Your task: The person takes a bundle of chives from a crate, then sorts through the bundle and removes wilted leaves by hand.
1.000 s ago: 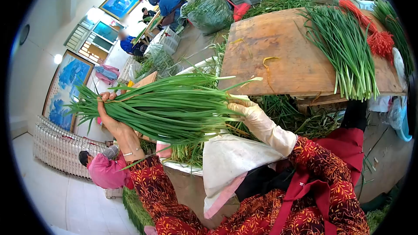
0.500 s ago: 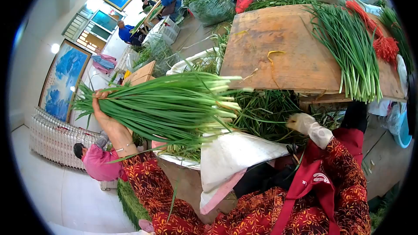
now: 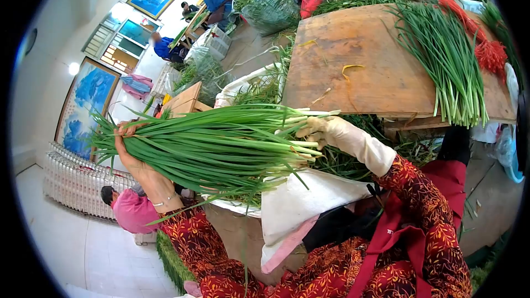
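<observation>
My left hand [image 3: 128,130], bare with a bracelet at the wrist, is closed round the leafy end of a large bunch of garlic chives [image 3: 204,146]. The bunch stretches level across the view with its pale cut ends to the right. My right hand [image 3: 326,132], in a whitish glove, is at those pale ends, its fingers bent onto a few stalks; the fingertips are partly hidden. Another pile of garlic chives [image 3: 441,60] lies on the wooden board [image 3: 353,60], stem ends toward me. White sheeting [image 3: 309,196] covers my lap below the bunch.
Red ties [image 3: 488,55] hang beside the pile on the board. Loose green leaves [image 3: 353,163] fill the space below the board's edge. A white-rimmed basket [image 3: 226,96] stands behind the bunch. A person in pink [image 3: 135,209] sits at left; other people work at the back.
My right hand has moved up and left from above the loose leaves to the pale ends of the bunch. My left hand keeps hold of the leafy end.
</observation>
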Demonstrator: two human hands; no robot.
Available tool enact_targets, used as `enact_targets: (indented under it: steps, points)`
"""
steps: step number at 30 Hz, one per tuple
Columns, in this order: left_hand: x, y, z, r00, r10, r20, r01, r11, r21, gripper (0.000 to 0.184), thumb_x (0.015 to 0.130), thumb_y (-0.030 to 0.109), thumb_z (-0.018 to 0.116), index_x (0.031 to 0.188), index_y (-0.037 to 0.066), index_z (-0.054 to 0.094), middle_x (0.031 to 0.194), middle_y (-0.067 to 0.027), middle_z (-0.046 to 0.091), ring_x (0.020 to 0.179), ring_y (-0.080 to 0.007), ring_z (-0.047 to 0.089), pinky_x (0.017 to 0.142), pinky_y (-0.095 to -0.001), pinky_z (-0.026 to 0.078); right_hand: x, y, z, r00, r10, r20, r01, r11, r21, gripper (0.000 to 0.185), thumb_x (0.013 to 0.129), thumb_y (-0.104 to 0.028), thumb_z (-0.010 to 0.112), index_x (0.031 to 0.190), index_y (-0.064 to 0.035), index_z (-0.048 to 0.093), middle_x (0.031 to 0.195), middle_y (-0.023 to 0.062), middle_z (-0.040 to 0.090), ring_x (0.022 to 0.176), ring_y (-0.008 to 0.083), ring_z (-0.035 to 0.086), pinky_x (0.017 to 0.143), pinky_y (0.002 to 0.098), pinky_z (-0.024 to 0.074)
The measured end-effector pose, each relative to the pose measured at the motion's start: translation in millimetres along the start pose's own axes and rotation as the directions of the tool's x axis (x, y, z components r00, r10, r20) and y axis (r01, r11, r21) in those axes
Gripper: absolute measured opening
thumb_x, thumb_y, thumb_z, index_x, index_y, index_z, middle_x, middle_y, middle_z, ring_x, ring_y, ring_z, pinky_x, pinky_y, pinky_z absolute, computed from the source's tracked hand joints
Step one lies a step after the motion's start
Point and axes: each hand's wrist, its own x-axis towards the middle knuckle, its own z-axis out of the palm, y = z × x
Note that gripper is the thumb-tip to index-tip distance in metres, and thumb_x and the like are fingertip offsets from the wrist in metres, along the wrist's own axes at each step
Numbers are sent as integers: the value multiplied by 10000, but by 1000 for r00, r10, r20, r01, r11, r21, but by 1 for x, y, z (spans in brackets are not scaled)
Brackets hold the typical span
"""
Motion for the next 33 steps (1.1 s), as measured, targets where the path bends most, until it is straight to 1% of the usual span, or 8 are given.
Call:
enact_targets:
  steps: [2,5,9,21,25,28,32,33]
  points:
    - [-11,-6,21,983,131,-127,-95,962,256,85,874,172,483,837,96,480,762,19,492,767,-83,488,765,-233,418,-6,4,-10,997,4,-78,-9,998,-55,371,863,-294,522,1159,-69,514,1026,22,579,729,67,513,626,230,423]
    - [-10,-7,17,990,-44,131,44,999,-1,73,874,172,487,863,100,482,772,26,489,767,-74,481,757,-216,412,-22,-2,-8,981,-122,-152,100,985,-140,362,838,-238,573,1151,-65,521,1031,17,577,799,80,533,700,241,437]
    - [-13,-19,34,999,-16,47,15,1000,17,84,883,172,476,847,97,468,765,33,475,759,-73,470,763,-217,401,-24,-6,12,929,-344,-136,328,936,-126,342,782,-202,652,1063,-24,572,990,39,593,925,114,532,818,253,418]
    - [3,-26,17,996,-91,18,89,992,91,78,892,158,439,870,84,452,811,13,476,795,-81,490,865,-270,379,-30,-36,19,963,-268,35,269,962,-45,288,803,-217,632,1008,-32,548,887,89,636,644,106,562,605,220,439]
    - [-16,-43,30,984,109,139,-161,877,452,92,908,127,387,905,68,457,861,2,473,881,-87,478,952,-303,360,-39,-36,24,951,-309,2,308,948,85,243,834,-228,593,970,-35,536,798,76,622,627,96,534,598,228,428]
    - [-7,-25,10,994,-109,-28,113,965,235,103,902,122,392,918,47,462,917,-10,479,929,-99,468,983,-314,345,-49,-21,5,900,-406,159,393,913,108,211,852,-229,563,920,-31,532,704,38,578,589,98,498,580,244,413]
    - [-2,-13,-5,997,40,-71,-11,929,371,119,886,140,425,846,51,492,855,-23,513,877,-120,502,956,-336,376,-86,18,-49,982,135,133,-72,916,-396,181,865,-199,501,827,-29,551,677,40,570,633,141,516,578,318,415]
    - [13,-1,-29,999,-13,-49,26,958,284,125,881,144,434,826,52,499,830,-27,519,857,-126,512,956,-342,378,-88,31,-62,912,410,-24,-286,591,-754,189,852,-215,512,863,-38,575,732,36,601,697,167,550,607,334,432]
